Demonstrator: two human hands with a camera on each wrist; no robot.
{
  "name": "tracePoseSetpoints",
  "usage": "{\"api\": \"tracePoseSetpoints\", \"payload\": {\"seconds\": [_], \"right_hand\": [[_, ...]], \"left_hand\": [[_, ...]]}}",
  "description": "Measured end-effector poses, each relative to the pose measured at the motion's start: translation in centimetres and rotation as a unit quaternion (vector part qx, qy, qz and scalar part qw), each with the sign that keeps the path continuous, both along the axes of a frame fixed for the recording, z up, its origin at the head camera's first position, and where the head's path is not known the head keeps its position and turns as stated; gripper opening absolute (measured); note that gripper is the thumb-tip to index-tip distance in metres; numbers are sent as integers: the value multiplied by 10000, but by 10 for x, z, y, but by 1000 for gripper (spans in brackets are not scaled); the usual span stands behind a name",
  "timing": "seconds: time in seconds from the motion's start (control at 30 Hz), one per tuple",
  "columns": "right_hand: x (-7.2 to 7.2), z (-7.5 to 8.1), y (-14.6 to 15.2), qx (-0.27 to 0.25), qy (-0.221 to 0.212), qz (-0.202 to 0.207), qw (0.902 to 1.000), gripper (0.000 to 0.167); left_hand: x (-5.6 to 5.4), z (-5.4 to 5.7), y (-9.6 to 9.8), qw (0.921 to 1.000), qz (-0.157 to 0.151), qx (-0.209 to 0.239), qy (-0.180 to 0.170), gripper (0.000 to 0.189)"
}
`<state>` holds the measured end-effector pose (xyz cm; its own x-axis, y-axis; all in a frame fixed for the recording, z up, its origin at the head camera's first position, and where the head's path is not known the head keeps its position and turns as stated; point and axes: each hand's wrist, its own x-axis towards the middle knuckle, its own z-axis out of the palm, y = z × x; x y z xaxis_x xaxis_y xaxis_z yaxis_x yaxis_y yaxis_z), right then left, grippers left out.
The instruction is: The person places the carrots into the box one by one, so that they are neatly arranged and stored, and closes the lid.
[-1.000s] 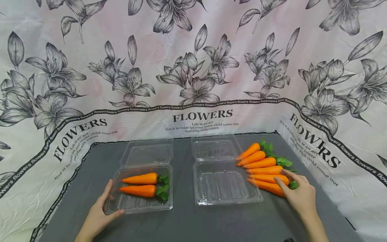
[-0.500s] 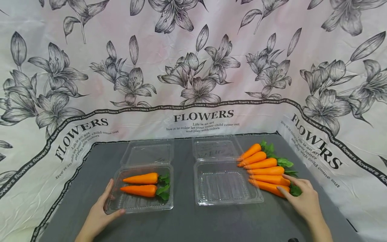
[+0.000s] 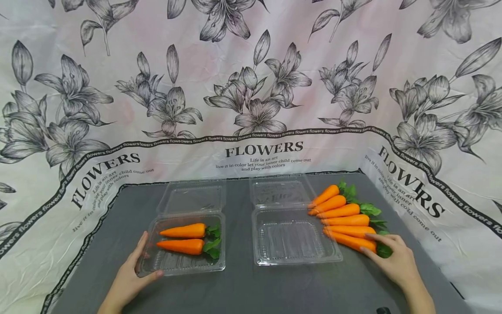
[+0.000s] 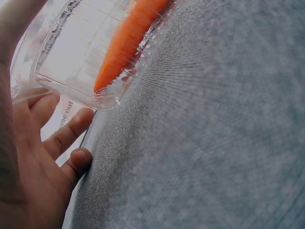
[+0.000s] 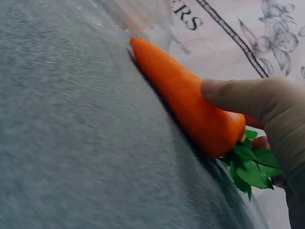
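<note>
On the right of the head view, my right hand [image 3: 395,258] pinches the nearest carrot [image 3: 349,240] near its leafy end. The right wrist view has the thumb [image 5: 228,93] on top of that carrot [image 5: 183,90], with other fingers partly hidden behind it. My left hand [image 3: 124,279] rests with spread fingers at the near left corner of a clear plastic clamshell box [image 3: 186,271]. Inside that box lie two carrots, a far one [image 3: 184,230] and a near one [image 3: 182,246], leaves pointing right. In the left wrist view the left hand's fingers [image 4: 69,136] look relaxed.
A second clamshell box [image 3: 296,261] stands open in the middle, its lid [image 3: 280,192] laid back. Several more carrots [image 3: 343,211] lie in a fan along its right side, tips over its edge. A patterned cloth [image 3: 262,157] rises behind the grey table [image 3: 239,283].
My right hand has drawn slightly toward me and right, its thumb and fingers closing in on the nearest carrot. The left hand, both boxes and the carrots look unmoved.
</note>
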<state>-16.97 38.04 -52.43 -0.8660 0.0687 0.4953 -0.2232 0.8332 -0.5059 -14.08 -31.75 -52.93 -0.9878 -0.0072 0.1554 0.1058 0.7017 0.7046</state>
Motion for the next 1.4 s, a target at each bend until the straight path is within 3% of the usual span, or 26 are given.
{"api": "tracePoseSetpoints", "payload": {"seconds": [0.27, 0.47, 0.57, 0.73, 1.07, 1.27, 1.4], "right_hand": [[10, 2, 15, 235, -575, 114, 9980, 53], [9, 7, 20, 327, -1229, 182, 9917, 56], [8, 9, 20, 359, -1339, 202, 9901, 56], [8, 8, 21, 291, -1096, 230, 9933, 53], [8, 3, 16, -89, -140, 80, 9998, 47], [9, 7, 13, -332, 50, -24, 9994, 48], [10, 10, 14, -429, 109, -115, 9990, 48]], "left_hand": [[4, -4, 3, 9996, -22, 126, 245, 116], [3, -2, 3, 9997, -33, 150, 212, 116], [1, -1, 3, 9997, -50, 118, 229, 117], [0, 0, 3, 9998, -25, 112, 169, 117], [0, 0, 0, 9999, -17, 116, 115, 118], [1, 0, -1, 9998, 60, -30, -205, 119], [0, 0, 0, 9997, 64, -37, -241, 119]]}}
